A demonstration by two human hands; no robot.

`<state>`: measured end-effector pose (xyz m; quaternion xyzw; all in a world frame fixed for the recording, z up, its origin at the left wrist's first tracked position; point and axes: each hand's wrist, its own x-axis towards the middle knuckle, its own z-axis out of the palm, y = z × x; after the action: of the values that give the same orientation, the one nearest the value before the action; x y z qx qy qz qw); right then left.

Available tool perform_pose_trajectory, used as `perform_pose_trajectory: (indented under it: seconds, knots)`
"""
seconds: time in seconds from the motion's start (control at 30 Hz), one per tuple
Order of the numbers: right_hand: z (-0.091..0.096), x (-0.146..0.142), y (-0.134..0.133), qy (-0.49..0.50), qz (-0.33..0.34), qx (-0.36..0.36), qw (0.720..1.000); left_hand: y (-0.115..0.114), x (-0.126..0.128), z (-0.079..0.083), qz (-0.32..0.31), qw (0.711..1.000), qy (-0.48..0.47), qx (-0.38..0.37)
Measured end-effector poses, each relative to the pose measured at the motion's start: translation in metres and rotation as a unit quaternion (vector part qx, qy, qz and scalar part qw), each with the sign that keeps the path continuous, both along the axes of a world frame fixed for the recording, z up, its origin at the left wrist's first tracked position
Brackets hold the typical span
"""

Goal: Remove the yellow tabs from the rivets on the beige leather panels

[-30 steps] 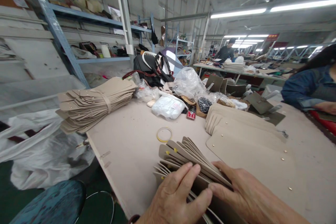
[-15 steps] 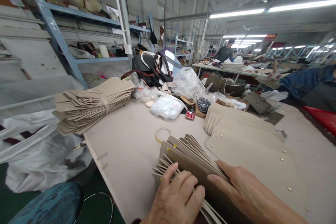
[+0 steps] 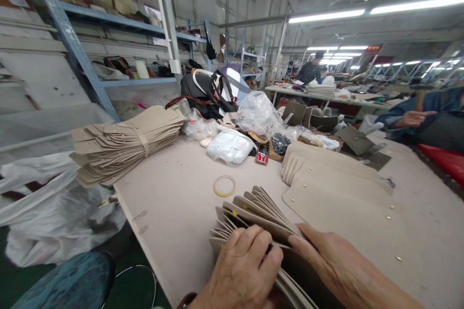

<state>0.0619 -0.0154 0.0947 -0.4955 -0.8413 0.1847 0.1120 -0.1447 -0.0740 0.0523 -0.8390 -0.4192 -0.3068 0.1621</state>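
Note:
A fanned stack of beige leather pieces [image 3: 250, 210] lies at the near edge of the table [image 3: 177, 203]. My left hand [image 3: 241, 270] rests on the stack's near end, its fingers curled over the edges of several pieces. My right hand [image 3: 326, 260] lies flat on the stack's right side, the fingers stretched out and pressing down. The far ends of the pieces spread apart like pages.
A tied bundle of beige pieces [image 3: 126, 142] sits at the table's left corner. A row of larger beige panels [image 3: 337, 178] lies at right. A tape ring [image 3: 224, 186], plastic bags [image 3: 232, 147] and a black bag [image 3: 206, 91] lie beyond. A person in blue [image 3: 416, 118] works at right.
My left fingers have curled and slid along the piece edges, and the fan has shifted. The person at right has pulled back, with an arm reaching over the table.

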Motion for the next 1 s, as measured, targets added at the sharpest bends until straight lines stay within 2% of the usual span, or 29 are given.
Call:
perform_pose_trajectory:
  seconds: [0.1,0.23,0.4,0.53,0.67,0.77,0.9,1.0]
  knots:
    - [0.003,-0.002,0.004,-0.015,-0.003,-0.070,0.997,-0.001,0.003,-0.001,-0.017,0.999,-0.031,0.028]
    - [0.008,-0.004,0.010,-0.037,-0.017,-0.098,0.994,-0.002,0.005,-0.001,-0.016,0.996,-0.051,0.078]
    - [0.007,-0.003,0.016,-0.050,-0.032,-0.087,0.994,-0.001,0.008,-0.007,-0.003,0.994,-0.059,0.094]
    - [0.004,-0.001,0.012,-0.032,0.002,-0.098,0.995,0.001,0.008,-0.011,0.004,0.993,-0.058,0.099]
    - [0.007,0.001,0.005,-0.009,0.013,-0.099,0.995,-0.001,0.004,-0.007,0.030,0.995,-0.032,0.095]
    - [0.009,0.002,0.003,0.016,0.048,-0.088,0.995,-0.003,0.000,-0.001,0.043,0.996,-0.001,0.076]
    - [0.004,0.006,0.003,0.033,0.095,-0.067,0.993,-0.001,-0.002,0.000,0.025,0.999,0.021,0.037]
    - [-0.001,0.008,0.003,0.045,0.102,-0.048,0.993,0.000,-0.002,-0.001,0.006,1.000,0.013,0.023]
